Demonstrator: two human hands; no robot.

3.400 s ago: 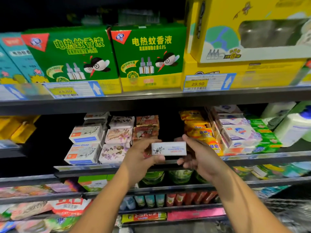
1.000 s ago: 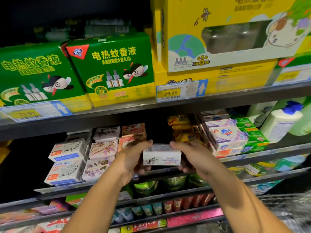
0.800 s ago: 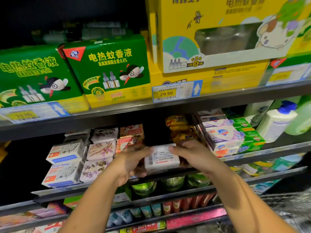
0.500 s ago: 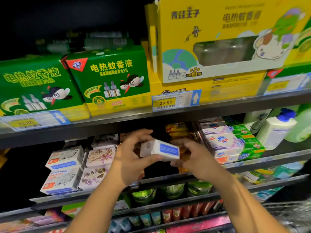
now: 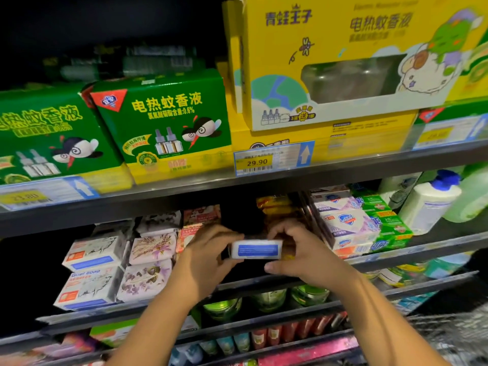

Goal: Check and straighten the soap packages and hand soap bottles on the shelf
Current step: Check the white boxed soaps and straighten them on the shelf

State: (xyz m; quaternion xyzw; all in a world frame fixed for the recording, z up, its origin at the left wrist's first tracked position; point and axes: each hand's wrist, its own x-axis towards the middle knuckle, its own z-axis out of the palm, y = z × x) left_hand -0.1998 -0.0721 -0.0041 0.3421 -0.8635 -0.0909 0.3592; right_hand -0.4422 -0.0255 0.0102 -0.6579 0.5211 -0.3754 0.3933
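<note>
In the head view, a small white cardboard soap box with a blue panel sits near the centre of the frame, held level in front of the middle grey metal shelf, above its front lip and touching no other package. The left hand pinches its end at 9 o'clock, thumb below and fingers curled over the top. The right hand clamps the end at 3 o'clock the same way. Behind the box, at 12 o'clock, is a dark open slot between stacks. It is bounded at 10 o'clock by red-and-white soap boxes and at 2 o'clock by yellow-orange soap packets. Toward 9 o'clock, stacked floral lilac soap boxes and white goat-soap boxes with blue bands line up close to the lip. Toward 3 o'clock stand white-and-lilac soap packs, then green ones. Past them, at the far 3 o'clock edge, is a white hand soap bottle with a blue cap. The upper grey shelf closes the slot overhead, carrying green cardboard mosquito-liquid boxes, a large yellow windowed box and a 29.90 price tag.
</note>
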